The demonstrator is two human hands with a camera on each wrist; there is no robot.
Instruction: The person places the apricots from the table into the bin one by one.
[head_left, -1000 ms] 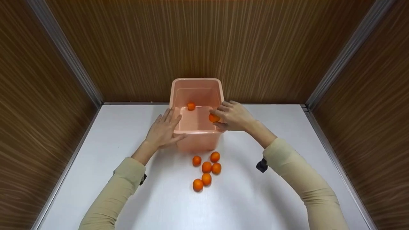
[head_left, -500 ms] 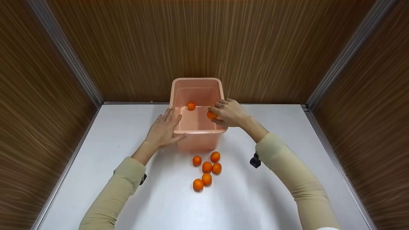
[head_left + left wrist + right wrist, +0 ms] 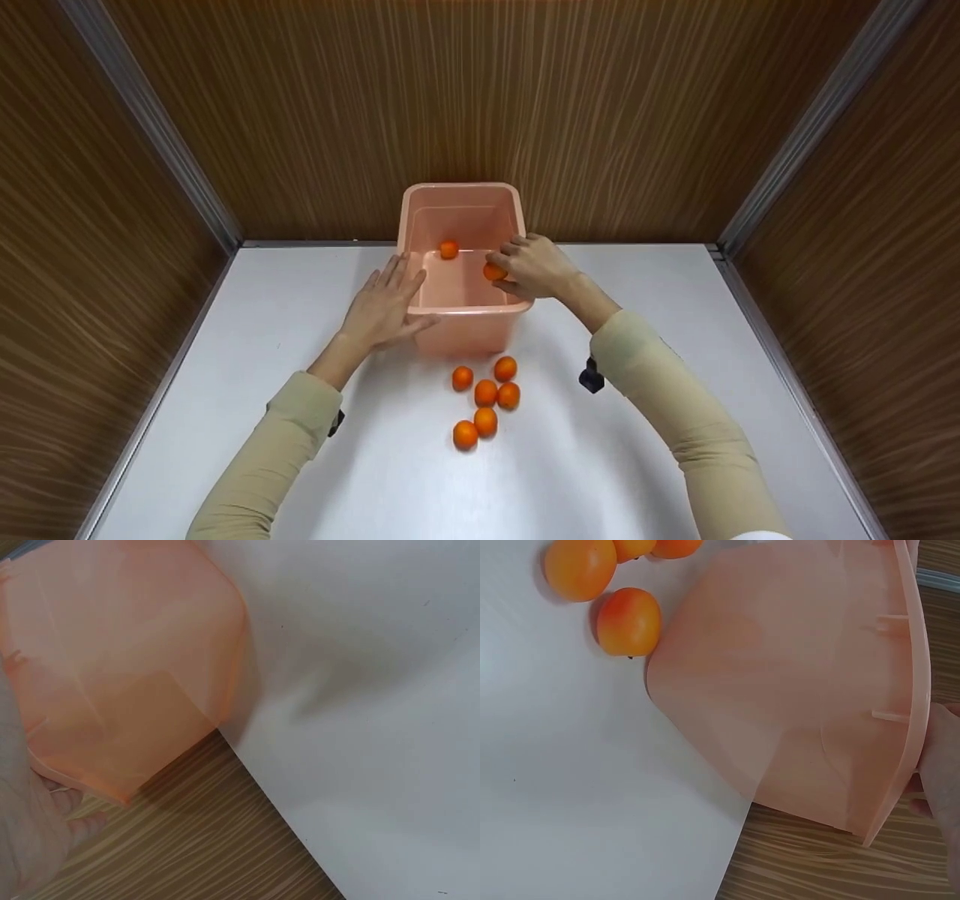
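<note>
A pink plastic bin (image 3: 431, 196) stands at the back of the white table (image 3: 660, 465). My right hand (image 3: 534, 265) reaches over the bin's right rim and pinches a small orange fruit (image 3: 493, 271) inside it. A second orange (image 3: 448, 249) lies on the bin's floor near the back. My left hand (image 3: 384, 304) rests flat against the bin's left front corner, fingers straight. Several oranges (image 3: 484, 392) lie on the table just in front of the bin. The right wrist view shows the bin's outer wall (image 3: 780, 690) with oranges (image 3: 628, 621) beside it.
Brown wood-grain walls (image 3: 480, 97) close in the table on the back, left and right, with metal corner strips (image 3: 810, 135). In the left wrist view the bin's wall (image 3: 127, 667) sits against the table (image 3: 375, 727).
My right hand has carried the orange a little farther left and back over the bin's inside. The left hand and the loose oranges have stayed put.
</note>
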